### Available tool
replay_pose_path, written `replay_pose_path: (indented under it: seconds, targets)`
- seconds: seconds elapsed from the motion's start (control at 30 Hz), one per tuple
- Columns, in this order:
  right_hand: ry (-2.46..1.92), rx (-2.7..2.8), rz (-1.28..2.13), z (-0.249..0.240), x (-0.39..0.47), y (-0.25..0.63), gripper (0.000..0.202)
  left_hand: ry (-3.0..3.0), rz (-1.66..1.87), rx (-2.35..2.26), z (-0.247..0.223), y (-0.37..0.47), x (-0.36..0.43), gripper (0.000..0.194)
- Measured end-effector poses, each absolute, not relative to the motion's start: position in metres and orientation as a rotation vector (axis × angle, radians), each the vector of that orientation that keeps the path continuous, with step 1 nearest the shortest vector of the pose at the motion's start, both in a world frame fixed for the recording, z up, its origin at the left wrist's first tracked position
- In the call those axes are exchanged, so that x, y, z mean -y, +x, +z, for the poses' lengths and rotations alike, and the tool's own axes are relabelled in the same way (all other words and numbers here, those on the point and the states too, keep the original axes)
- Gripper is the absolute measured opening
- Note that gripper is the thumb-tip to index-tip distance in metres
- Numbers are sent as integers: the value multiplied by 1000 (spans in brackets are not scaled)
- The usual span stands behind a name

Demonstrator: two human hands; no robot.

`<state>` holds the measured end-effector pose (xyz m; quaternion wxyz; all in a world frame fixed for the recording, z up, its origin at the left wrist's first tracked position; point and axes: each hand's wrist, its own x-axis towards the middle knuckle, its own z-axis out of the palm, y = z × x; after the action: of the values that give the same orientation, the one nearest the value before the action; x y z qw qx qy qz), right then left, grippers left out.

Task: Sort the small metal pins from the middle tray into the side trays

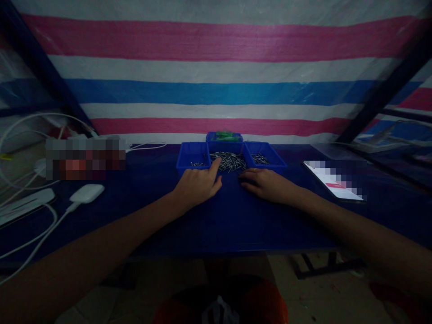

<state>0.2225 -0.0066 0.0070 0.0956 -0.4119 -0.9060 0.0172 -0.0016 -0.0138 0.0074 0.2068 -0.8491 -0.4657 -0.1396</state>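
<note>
A pile of small, thin metal pieces (228, 161), like screws or rivets, lies on the blue table between two blue trays. My left hand (198, 185) is at the near left edge of the pile, index finger stretched onto it and thumb apart. At the near right edge, my right hand (261, 182) rests low with its fingers extended towards the pile; no held piece shows. The left blue tray (192, 150) and the right blue tray (270, 153) each contain some similar metal pieces. Parts of both trays' near sides are behind my hands.
Behind the pile stands another blue tray (224, 145) holding green items (224, 134). A lit phone (334, 182) lies to the right. White cables and a white charger (87, 193) occupy the left side. A striped sheet (216, 92) hangs behind the table (216, 229).
</note>
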Motion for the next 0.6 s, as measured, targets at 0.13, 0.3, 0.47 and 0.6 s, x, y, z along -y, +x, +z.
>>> replay_pose_path:
  seconds: [0.13,0.3,0.47,0.6]
  targets:
    - [-1181,2705,54,9,7,222,29,-2266,-309,1370,5,-5,9,49]
    - [-1035,2761,144,13,10,220,28,-2292,-245,1388,6,-5,8,39]
    - [-959,2796,184,14,12,219,26,-2359,-253,1352,6,-6,8,31]
    - [-926,2788,193,11,11,219,24,-2410,-217,1326,4,-7,5,30]
